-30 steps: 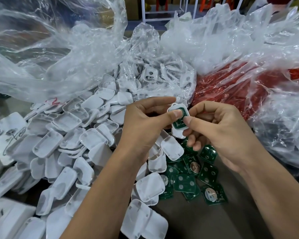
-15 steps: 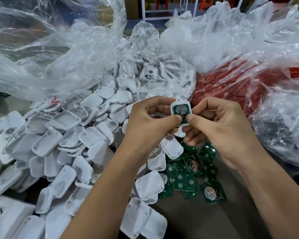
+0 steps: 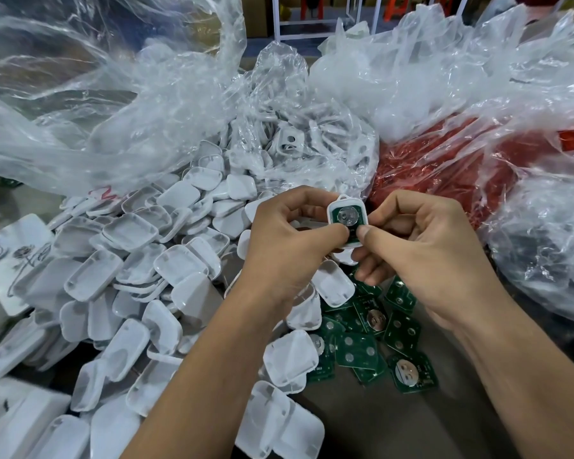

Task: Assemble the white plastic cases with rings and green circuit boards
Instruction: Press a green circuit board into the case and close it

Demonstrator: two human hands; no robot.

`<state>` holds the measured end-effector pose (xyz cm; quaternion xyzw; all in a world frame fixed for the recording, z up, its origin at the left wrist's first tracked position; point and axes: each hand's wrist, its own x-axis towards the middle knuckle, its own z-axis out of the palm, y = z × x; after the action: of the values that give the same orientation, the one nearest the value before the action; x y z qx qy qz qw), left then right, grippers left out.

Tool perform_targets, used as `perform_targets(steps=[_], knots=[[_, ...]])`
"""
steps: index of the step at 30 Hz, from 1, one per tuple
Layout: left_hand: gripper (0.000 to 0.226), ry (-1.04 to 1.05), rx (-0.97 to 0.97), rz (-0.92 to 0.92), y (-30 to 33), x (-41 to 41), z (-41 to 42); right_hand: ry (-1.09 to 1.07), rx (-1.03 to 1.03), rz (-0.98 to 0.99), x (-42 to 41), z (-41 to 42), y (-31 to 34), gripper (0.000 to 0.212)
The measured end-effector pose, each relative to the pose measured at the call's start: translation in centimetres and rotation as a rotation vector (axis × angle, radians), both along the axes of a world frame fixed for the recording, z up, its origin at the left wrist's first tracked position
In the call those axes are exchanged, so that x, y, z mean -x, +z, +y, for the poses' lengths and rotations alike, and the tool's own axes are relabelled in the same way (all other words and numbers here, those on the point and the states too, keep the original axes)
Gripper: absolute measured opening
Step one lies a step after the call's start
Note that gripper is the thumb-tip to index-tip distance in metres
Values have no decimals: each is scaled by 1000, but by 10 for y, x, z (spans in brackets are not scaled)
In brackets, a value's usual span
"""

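Thumbs meet on a case (image 3: 332, 210) held between both hands, a board (image 3: 347, 216) lying in it. The left hand (image 3: 292, 240) and right hand (image 3: 421, 250) each pinch its lower edge. Spare boards (image 3: 358, 351) lie just below the right hand, cases (image 3: 130, 260) left of the left. Uneven thumb pressure could tilt the board, so it seats crooked or pops out.

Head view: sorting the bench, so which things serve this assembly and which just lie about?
Job:
- white case with green board inside, held by left hand and right hand
- loose green boards
- white case halves

Lying about:
- phone
- bagged red parts
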<state>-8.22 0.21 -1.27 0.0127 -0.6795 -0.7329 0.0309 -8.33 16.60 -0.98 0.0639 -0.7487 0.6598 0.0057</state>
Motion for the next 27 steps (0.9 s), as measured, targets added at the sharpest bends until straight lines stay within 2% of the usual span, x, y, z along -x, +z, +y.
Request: perform_targets(steps=[7, 12, 15, 17, 20, 27], knots=[[23, -6, -21, -7, 1, -1, 0, -3, 32, -14, -1, 0, 1, 13], [26, -55, -81, -17, 1, 0, 0, -30, 160, -95, -2, -2, 6, 17], [49, -175, -160, -31, 3, 0, -2, -11, 266, -161, -1, 1, 11, 17], [65, -230, -122, 6, 3, 0, -3, 14, 307, -191, -1, 2, 12, 12], [65, -215, -70, 63, 4, -1, -3, 6, 290, -178, -1, 3, 11, 8], [60, -174, 27, 124, 3, 0, -3, -34, 171, -53, -1, 0, 10, 14]])
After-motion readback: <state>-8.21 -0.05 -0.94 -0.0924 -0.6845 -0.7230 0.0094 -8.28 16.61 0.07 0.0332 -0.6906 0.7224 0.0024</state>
